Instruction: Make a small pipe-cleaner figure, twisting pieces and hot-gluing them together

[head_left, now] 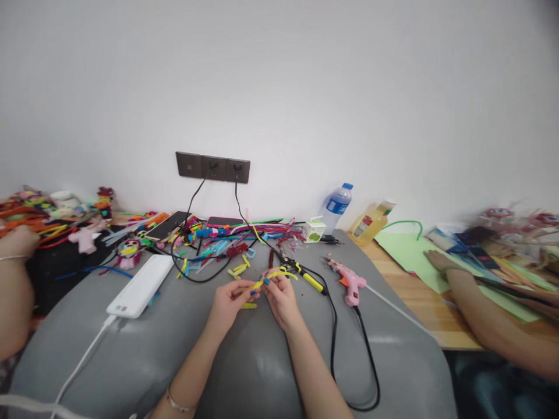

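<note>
Both my hands meet over a grey cloth-covered surface [144, 355]. My left hand [229, 302] and my right hand [282, 298] each pinch a yellow pipe cleaner [274, 273], which bends between them. Another short yellow piece [248, 305] lies just below my left fingers. More cut pipe cleaner pieces [238, 269] in yellow, blue and red lie scattered right behind my hands.
A pink glue gun [349, 282] and a yellow-handled tool [311, 281] with black cables lie to the right. A white power bank [142, 285] sits on the left. A water bottle [336, 208] stands by the wall. Other people's arms rest at left [15, 291] and right [480, 314].
</note>
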Tool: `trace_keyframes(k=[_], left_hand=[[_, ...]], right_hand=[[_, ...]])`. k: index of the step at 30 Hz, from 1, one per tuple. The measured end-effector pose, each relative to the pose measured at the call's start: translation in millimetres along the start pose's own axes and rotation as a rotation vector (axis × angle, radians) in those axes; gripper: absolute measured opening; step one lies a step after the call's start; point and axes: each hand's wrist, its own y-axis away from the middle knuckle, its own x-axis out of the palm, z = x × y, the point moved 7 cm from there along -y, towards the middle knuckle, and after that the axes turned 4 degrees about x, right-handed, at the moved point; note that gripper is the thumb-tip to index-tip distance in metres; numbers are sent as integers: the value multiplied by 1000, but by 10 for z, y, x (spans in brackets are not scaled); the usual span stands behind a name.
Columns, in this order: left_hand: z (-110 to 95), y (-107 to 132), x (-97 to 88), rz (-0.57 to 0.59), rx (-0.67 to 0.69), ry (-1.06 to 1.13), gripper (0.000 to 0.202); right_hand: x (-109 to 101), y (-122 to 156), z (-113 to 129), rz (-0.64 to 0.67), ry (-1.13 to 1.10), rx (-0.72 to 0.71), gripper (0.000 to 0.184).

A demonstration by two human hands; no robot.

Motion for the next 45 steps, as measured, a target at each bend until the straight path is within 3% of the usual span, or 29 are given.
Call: trace_keyframes(k=[6, 16, 23, 30, 36, 39, 45], left_hand=[[21, 7, 15, 51, -8, -2, 38], [-67, 84, 112, 178, 2, 31, 30], [-69, 113, 183, 249, -30, 148, 28], [-57, 94, 187, 270, -24, 190, 28], [-31, 46, 70, 112, 23, 164, 32], [-32, 40, 23, 57, 41, 129, 31], [-39, 37, 76, 115, 54, 10, 26]], right_hand=[[54, 29, 12, 41, -10, 51, 28], [258, 200, -21, 312, -42, 277, 28], [310, 248, -18, 378, -54, 348, 27], [312, 242, -17, 366, -91, 328, 25], [120, 110, 0, 210, -175, 150, 23], [53, 81, -28, 167, -181, 126, 25], [79, 89, -43, 194, -181, 144, 25]])
